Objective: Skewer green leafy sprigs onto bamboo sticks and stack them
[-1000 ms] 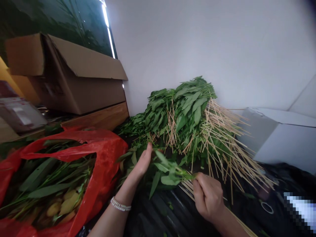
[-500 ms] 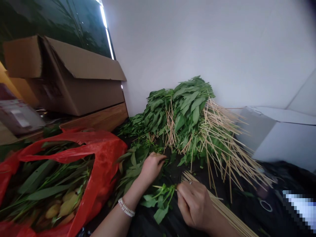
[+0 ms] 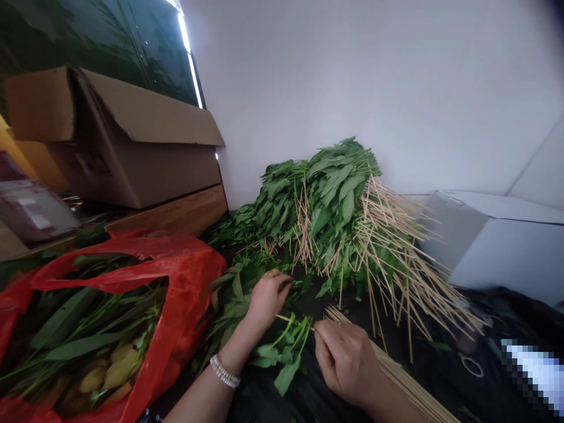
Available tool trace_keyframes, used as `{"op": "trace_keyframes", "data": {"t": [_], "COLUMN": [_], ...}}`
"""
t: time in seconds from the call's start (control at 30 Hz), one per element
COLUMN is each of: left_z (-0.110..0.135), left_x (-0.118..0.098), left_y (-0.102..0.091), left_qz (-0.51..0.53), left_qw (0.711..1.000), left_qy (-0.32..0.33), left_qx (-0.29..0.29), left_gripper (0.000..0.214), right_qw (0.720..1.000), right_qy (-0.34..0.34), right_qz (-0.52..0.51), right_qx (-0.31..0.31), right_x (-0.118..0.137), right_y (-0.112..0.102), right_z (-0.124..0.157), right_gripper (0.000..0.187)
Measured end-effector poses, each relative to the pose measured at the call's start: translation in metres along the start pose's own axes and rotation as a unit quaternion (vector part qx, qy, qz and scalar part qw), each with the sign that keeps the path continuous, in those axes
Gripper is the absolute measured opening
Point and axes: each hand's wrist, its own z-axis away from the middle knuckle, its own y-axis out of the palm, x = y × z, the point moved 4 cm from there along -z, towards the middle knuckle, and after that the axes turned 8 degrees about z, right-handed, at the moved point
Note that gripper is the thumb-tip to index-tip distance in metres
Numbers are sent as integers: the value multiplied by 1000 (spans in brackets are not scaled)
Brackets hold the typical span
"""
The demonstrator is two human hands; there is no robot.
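My right hand (image 3: 346, 359) is closed round a thin bamboo skewer (image 3: 282, 318) whose tip points left. Several leafy green stems (image 3: 288, 346) are threaded on that skewer, their leaves hanging down. Farther off and to the left, my left hand (image 3: 269, 298), with a beaded bracelet at the wrist, is pinched over loose leafy greens (image 3: 238, 294). A bit of green stem (image 3: 296, 284) shows at its fingertips. Bare bamboo skewers (image 3: 408, 382) lie in a bundle under my right forearm. Behind the hands, skewered greens (image 3: 339, 182) are heaped, with their sticks (image 3: 405, 258) fanning to the right.
On the left a red plastic bag (image 3: 194, 276) holds long leaves and yellowish pieces. A cardboard box (image 3: 145, 158) stands behind it on a wooden ledge (image 3: 185, 214). A white box (image 3: 515, 247) is at the right, by the wall. Black sheeting (image 3: 326, 405) covers the work surface.
My left hand has shifted slightly left, still pinched. The skewer and its greens have risen a little in my right hand.
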Motion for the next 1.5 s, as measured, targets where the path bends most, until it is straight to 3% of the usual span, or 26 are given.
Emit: {"op": "trace_keyframes", "data": {"t": [0.17, 0.33, 0.53, 1.27, 1.5], "left_z": [-5, -8, -8, -7, -3], "left_x": [2, 1, -3, -11, -4], "left_y": [-6, -2, -5, -7, 0], "left_qz": [206, 330, 315, 362, 430], "left_qw": [976, 939, 946, 924, 883], "left_qy": [-43, -100, -76, -117, -188], "left_qx": [-53, 5, 7, -25, -15], "left_gripper": [23, 28, 24, 21, 26], "right_qw": [995, 987, 983, 983, 985], "right_qy": [85, 145, 174, 169, 165], "right_qz": [18, 43, 50, 57, 48], "right_qx": [39, 57, 43, 37, 16], "right_x": [-15, -27, -34, -36, -34], "right_y": [13, 20, 18, 18, 17], "right_z": [2, 4, 4, 5, 4], "right_gripper": [21, 23, 25, 26, 27]}}
